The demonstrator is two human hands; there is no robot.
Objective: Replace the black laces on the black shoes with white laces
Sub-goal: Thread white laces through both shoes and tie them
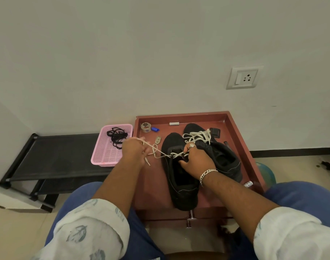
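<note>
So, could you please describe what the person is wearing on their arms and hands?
Both forearms are bare, with white sleeves printed with grey-blue leaves rolled up near the elbows. The right hand wears a silver ring, and a silver chain bracelet circles that wrist. The left hand wears nothing visible.

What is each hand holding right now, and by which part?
Left hand pinches the white lace near its free end. Right hand holds the near black shoe at its tongue.

right hand hides the near shoe's eyelets.
</note>
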